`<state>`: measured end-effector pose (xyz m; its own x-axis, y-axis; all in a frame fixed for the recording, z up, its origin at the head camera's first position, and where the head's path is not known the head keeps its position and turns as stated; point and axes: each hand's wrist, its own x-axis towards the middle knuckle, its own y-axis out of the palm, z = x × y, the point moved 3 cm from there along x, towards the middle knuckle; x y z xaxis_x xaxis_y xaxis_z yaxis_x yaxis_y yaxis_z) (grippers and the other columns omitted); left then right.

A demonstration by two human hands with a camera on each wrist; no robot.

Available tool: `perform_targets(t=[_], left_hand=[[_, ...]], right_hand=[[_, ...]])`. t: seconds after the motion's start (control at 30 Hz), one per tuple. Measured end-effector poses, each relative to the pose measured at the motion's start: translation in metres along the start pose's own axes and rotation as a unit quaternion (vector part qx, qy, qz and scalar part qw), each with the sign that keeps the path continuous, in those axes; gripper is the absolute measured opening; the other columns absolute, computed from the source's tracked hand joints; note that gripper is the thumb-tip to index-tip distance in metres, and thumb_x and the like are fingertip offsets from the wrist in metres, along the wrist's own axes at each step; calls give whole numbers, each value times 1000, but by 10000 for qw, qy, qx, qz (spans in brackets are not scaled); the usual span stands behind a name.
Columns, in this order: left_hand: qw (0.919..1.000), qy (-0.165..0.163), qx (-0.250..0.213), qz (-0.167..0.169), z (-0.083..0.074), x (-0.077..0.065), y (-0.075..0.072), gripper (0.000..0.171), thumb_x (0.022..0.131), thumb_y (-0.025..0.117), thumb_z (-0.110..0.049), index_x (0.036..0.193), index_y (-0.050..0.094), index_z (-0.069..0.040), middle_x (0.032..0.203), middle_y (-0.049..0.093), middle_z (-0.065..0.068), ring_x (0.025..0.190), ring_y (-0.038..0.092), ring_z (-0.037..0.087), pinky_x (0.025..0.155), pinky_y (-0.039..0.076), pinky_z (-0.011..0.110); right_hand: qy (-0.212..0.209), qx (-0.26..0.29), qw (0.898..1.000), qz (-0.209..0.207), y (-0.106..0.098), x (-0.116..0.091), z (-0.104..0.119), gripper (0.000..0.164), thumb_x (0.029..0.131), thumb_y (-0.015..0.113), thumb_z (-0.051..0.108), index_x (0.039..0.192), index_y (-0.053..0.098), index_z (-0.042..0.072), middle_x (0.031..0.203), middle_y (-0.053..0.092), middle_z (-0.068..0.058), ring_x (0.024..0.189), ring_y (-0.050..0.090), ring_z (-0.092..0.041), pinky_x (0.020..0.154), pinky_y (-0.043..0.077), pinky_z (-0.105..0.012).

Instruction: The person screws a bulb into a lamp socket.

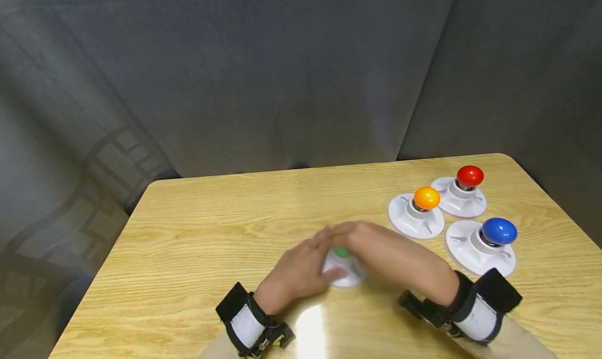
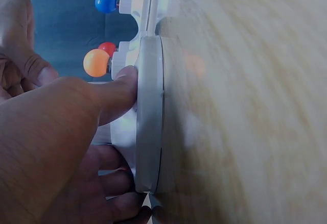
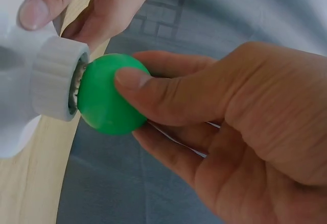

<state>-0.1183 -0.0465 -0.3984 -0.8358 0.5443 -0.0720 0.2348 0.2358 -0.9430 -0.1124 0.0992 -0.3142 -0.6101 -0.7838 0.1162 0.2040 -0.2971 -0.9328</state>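
Observation:
My right hand (image 3: 219,96) grips a green light bulb (image 3: 104,104) between thumb and fingertips in the right wrist view. The bulb's metal thread shows partly at the mouth of a round white lamp socket (image 3: 53,81). My left hand (image 1: 301,273) holds the rim of that socket's wide white base (image 1: 345,279), thumb on top and fingers around the far side. In the left wrist view the base (image 2: 149,106) rests against the wooden table. From the head view, my right hand covers most of the green bulb, and its fingers look blurred.
Right of my hands stand three similar white sockets, close together: one with an orange bulb (image 1: 427,198), one with a red bulb (image 1: 470,176), one with a blue bulb (image 1: 499,231). Dark grey cloth (image 1: 282,77) hangs behind the wooden table (image 1: 188,244).

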Motion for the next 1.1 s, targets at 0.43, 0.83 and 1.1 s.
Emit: perform_targets(t=[0.43,0.83,1.1], left_hand=[[9999,83,3,-114,0,2,-1,79,91,55,-57,154,23,-22,160,26,11,130,45,35,91,55,54],[10000,-1,-9,-31,0,2,-1,83,91,53,-58,154,24,-12,159,27,11,135,39,31,102,48,51],[9999,58,-72,-76,0,1,-1,81,92,53,-57,154,24,-15,159,27,12,134,40,32,100,49,52]], right_hand=[[-83,173,9998,-113,1,2,-2,55,66,73,-10,116,70,13,115,71,-4,105,61,-15,92,57,-38],[-55,-38,9995,-293,4,6,-1,49,68,73,-14,112,71,7,111,72,-12,100,63,-23,87,59,-42],[140,33,9988,-473,7,5,1,54,65,69,-20,110,73,9,110,72,-13,99,65,-25,86,60,-44]])
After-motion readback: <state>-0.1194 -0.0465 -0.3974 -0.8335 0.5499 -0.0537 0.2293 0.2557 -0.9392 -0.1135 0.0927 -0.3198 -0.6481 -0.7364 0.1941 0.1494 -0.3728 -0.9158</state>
